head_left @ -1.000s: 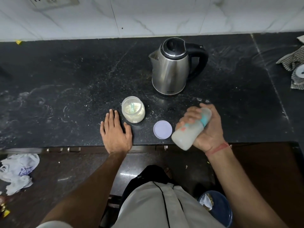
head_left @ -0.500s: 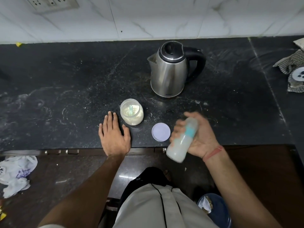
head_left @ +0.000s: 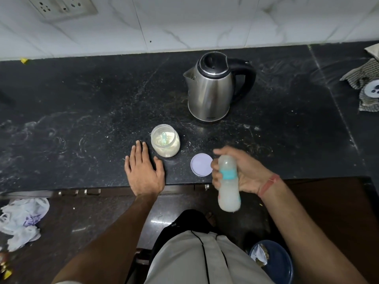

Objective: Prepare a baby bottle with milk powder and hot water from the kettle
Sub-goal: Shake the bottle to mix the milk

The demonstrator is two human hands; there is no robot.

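My right hand (head_left: 244, 173) grips a baby bottle (head_left: 228, 183) with a teal collar and whitish milk inside; it is blurred and held over the counter's front edge. My left hand (head_left: 144, 173) lies flat on the black counter (head_left: 82, 111), fingers together, just left of an open glass jar of milk powder (head_left: 165, 142) with a teal scoop in it. The jar's pale lilac lid (head_left: 201, 165) lies flat between the jar and the bottle. A steel kettle (head_left: 211, 89) with a black handle stands behind, lid closed.
A striped cloth with a white round thing (head_left: 367, 87) lies at the counter's right end. A wall socket (head_left: 61, 6) sits at the upper left. Below are a blue bin (head_left: 274, 261) and crumpled plastic bags (head_left: 22, 220) on the floor.
The bottle has swung from tilted with its base lower left toward nearly upright and dropped lower, blurred by motion. My left hand has stayed flat on the counter.
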